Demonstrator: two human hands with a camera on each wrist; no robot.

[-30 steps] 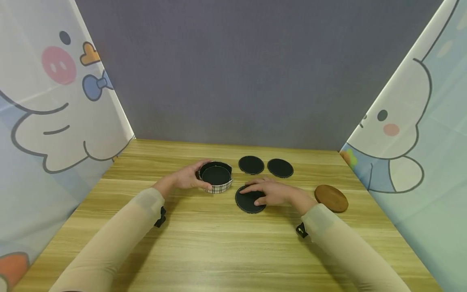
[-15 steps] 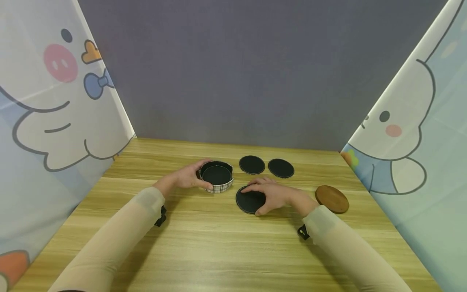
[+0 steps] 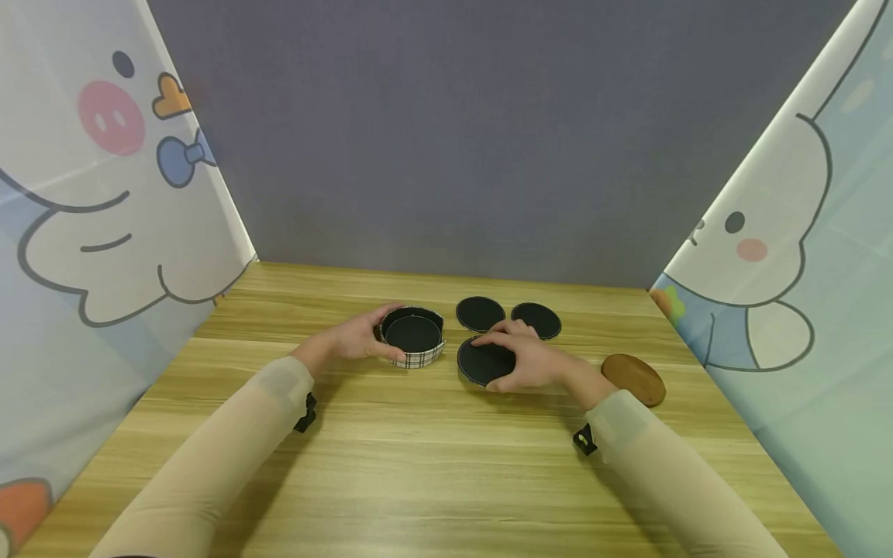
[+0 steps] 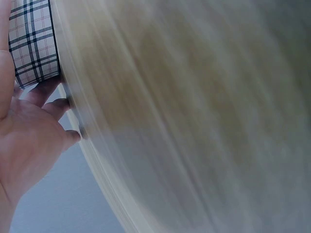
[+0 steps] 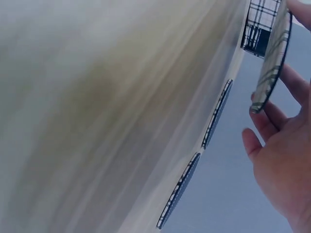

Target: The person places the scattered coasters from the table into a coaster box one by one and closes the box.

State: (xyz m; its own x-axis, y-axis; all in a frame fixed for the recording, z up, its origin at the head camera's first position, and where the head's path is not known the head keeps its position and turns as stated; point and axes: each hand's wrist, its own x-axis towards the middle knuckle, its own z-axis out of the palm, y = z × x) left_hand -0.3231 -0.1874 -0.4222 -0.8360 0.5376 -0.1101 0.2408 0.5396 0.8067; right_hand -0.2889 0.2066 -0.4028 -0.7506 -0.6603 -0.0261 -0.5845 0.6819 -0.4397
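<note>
Head view: left hand [image 3: 354, 338] grips plaid coaster holder [image 3: 424, 359] towards far edge of tabletop [image 3: 391, 465], apparently steadying it; right hand [image 3: 533, 363] pinches black coaster [image 3: 483, 363] by rim, raised beside holder, likely for control.

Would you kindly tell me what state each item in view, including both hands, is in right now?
Plaid holder: upright on the table, open at the top.
Held coaster: lifted off the table, black face up.
Left loose coaster: lying flat, black face up.
Right loose coaster: lying flat, black face up.
Brown disc: lying on the table.
Left hand: gripping the plaid holder.
Right hand: gripping the held coaster.
</note>
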